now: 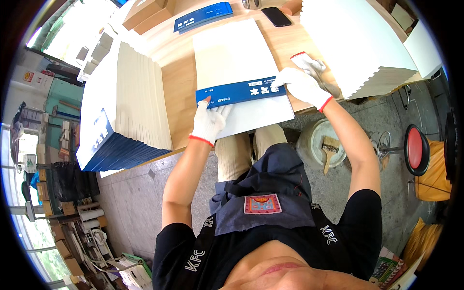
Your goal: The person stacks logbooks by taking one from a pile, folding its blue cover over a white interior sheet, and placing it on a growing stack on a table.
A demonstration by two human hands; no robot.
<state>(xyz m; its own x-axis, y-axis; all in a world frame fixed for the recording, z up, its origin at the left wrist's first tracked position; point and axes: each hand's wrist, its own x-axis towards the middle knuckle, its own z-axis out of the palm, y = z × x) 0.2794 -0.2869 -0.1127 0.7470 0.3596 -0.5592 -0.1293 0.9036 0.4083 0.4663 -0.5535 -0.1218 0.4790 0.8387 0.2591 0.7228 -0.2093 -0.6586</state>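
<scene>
A cream-coloured pad of paper (232,53) lies on the table in front of me, with a white sheet (261,115) showing at its near end. Across the pad runs a blue printed paper band (232,93). My left hand (209,120), in a white knitted glove with a red cuff, grips the band's left end, its thumb on the blue and its fingers at the near edge. At the right end, my gloved right hand (303,88) pinches the band between its fingertips. Just beyond that hand lies a loose white glove (311,65).
A tall stack of pads with blue ends (140,92) stands at left, a big white paper stack (357,43) at right. Farther back lie more blue bands (203,18), a black phone (276,16) and a cardboard box (147,14). Below sits a bucket (309,145) with a brush (329,150).
</scene>
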